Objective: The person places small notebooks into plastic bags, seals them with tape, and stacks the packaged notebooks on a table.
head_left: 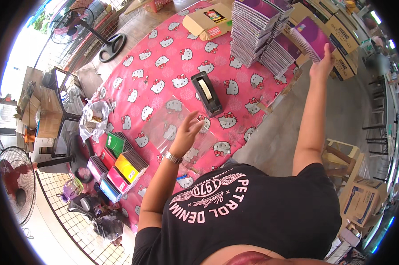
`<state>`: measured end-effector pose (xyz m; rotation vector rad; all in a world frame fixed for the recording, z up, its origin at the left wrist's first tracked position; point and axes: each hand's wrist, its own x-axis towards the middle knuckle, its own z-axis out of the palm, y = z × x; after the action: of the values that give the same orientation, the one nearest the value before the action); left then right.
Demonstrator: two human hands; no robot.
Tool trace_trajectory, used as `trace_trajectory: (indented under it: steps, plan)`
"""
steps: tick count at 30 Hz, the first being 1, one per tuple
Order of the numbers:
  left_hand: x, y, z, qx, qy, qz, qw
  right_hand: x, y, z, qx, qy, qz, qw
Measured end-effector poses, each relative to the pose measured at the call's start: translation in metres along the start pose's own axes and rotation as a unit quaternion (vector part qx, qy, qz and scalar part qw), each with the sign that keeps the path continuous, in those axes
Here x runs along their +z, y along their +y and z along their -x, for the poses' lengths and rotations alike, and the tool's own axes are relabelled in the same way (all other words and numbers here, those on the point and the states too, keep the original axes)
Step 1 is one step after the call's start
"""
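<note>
My right arm is stretched out to the far right, and my right hand (323,65) grips purple spiral-bound notebooks (313,36) by their near edge. Beside them, tall stacks of similar notebooks (254,33) stand at the table's far right corner. My left hand (186,136), with a metal watch at the wrist, hovers over the table with its fingers apart and nothing in them. Under and around it lies a clear plastic sheet or bag (157,126); which one I cannot tell. Just beyond the left hand sits a black tape dispenser (207,94) with a pale roll.
A pink patterned cloth (133,108) covers the table. Small colourful notebooks (131,167) stand in piles at the left, near a crumpled white plastic bag (95,119). An opened cardboard box (207,21) lies at the back. Cartons (343,39) stand beyond the right corner; a wooden stool (341,161) is at right.
</note>
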<state>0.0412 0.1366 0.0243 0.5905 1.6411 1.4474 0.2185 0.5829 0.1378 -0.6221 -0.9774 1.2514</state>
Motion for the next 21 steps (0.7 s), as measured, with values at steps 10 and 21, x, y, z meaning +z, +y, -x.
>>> trace_trajectory:
  steps: [10,21]
  plan:
    - [-0.067,-0.056,0.084,-0.129,0.193,-0.005,0.973,-0.067,0.122,-0.075,0.306,0.086,0.077,0.945]
    - [-0.082,-0.067,0.135,-0.153,0.293,0.063,0.942,-0.004,0.127,-0.043,0.267,0.118,0.189,0.938]
